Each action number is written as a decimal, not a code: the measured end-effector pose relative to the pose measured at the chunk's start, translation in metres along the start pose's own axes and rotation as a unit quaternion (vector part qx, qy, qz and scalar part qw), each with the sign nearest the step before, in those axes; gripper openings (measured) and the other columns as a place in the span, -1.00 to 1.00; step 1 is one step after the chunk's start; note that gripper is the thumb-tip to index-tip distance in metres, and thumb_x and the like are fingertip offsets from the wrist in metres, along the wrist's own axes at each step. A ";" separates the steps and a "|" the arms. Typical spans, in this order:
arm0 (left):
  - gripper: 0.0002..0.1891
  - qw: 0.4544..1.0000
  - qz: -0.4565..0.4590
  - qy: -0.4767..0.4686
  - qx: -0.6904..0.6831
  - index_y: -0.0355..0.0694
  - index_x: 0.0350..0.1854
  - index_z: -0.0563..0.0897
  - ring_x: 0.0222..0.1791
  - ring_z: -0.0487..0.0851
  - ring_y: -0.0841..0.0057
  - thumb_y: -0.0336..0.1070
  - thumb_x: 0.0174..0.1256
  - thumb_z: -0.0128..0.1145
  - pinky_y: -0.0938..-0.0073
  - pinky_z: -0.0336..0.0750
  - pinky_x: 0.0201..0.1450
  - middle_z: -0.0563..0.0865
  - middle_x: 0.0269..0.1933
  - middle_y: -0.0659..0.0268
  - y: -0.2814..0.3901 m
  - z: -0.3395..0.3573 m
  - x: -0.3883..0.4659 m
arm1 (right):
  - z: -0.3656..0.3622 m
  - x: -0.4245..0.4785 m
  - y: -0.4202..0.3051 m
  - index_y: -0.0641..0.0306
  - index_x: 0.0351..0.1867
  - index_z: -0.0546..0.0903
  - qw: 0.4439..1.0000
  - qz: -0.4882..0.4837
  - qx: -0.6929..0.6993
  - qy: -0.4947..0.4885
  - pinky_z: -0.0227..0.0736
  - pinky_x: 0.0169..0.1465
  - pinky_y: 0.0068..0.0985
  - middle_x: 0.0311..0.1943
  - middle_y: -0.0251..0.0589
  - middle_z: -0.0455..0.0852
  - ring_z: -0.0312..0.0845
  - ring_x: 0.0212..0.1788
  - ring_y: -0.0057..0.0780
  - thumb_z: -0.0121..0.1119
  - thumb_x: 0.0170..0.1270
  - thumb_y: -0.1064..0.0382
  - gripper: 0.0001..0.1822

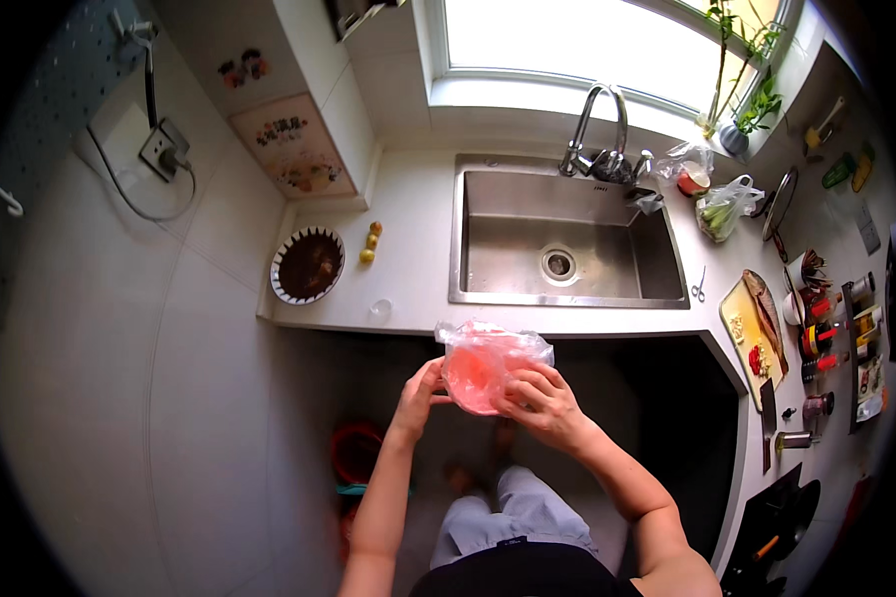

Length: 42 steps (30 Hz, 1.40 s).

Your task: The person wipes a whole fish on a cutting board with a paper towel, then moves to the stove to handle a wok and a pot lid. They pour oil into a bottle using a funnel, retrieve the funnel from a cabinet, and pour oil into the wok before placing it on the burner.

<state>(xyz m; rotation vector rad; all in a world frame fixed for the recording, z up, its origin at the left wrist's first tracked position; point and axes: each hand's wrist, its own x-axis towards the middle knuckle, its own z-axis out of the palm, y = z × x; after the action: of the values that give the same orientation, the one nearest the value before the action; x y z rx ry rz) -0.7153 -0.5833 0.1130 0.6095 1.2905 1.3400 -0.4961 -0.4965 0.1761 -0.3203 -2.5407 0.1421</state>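
Observation:
A pink plastic container [478, 373], wrapped in a clear plastic bag [496, 336], is held between my two hands in front of the counter's edge. My left hand [421, 395] grips its left side, the fingertips partly hidden behind it. My right hand [541, 399] lies over its right side with curled fingers on the bag. What the container holds cannot be told. Beyond it is a stainless steel sink [560, 250] with a chrome faucet [605, 112]. A small clear cup-like piece [381, 307] rests on the counter to the left of the sink.
At the left are a bowl of dark liquid [308, 266] and several small round fruits [371, 242]. To the right lie scissors [698, 287], a cutting board [748, 354] with a fish [767, 313], and a cleaver [768, 425]. A red bucket [357, 451] stands on the floor.

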 end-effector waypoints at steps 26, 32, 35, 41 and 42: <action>-0.82 0.894 0.231 0.185 0.337 -0.44 -0.21 0.52 -0.29 0.65 0.04 -0.38 0.42 -0.05 0.19 0.49 -0.16 0.67 -0.30 -0.06 0.065 0.106 0.154 | -0.063 -0.003 0.135 0.33 -0.17 0.68 0.868 0.388 0.200 0.235 0.50 -0.11 -0.38 -0.29 -0.08 0.70 0.61 -0.21 -0.17 0.19 0.24 0.43 -0.85; -0.72 0.914 0.247 0.156 0.282 -0.45 -0.12 0.55 -0.26 0.68 0.07 -0.27 0.51 -0.07 0.23 0.50 -0.15 0.70 -0.27 -0.07 0.089 0.106 0.197 | 0.003 0.049 0.194 0.39 -0.23 0.66 0.849 0.438 0.282 0.085 0.51 -0.25 -0.40 -0.41 -0.05 0.70 0.66 -0.38 -0.31 0.15 0.32 0.33 -0.84; -0.66 0.912 0.257 0.146 0.286 -0.45 -0.12 0.59 -0.23 0.68 0.02 -0.22 0.56 -0.12 0.21 0.51 -0.15 0.70 -0.26 -0.10 0.089 0.103 0.215 | 0.021 0.061 0.208 0.40 -0.30 0.65 0.795 0.476 0.360 0.107 0.44 -0.37 -0.51 -0.49 -0.18 0.67 0.56 -0.50 -0.55 0.22 0.32 0.25 -0.80; -0.58 0.869 0.270 0.149 0.388 -0.43 -0.31 0.63 -0.39 0.62 -0.08 -0.17 0.56 -0.14 0.12 0.46 -0.33 0.66 -0.41 -0.10 0.097 0.097 0.240 | 0.037 0.062 0.226 0.41 -0.39 0.63 0.724 0.525 0.434 0.107 0.42 -0.45 -0.57 -0.54 -0.23 0.69 0.52 -0.56 -0.59 0.12 0.34 0.20 -0.72; -0.57 0.858 0.280 0.153 0.402 -0.43 -0.35 0.63 -0.43 0.60 -0.08 -0.17 0.56 -0.14 0.10 0.44 -0.37 0.65 -0.44 -0.09 0.096 0.096 0.242 | 0.035 0.062 0.228 0.42 -0.42 0.63 0.732 0.509 0.443 0.092 0.43 -0.47 -0.57 -0.54 -0.22 0.71 0.51 -0.59 -0.60 0.06 0.36 0.19 -0.69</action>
<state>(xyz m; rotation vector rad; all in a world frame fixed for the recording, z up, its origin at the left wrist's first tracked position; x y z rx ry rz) -0.7211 -0.3081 0.1495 1.4867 2.0633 1.3453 -0.5209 -0.2613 0.1415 -1.1825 -1.5352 1.5600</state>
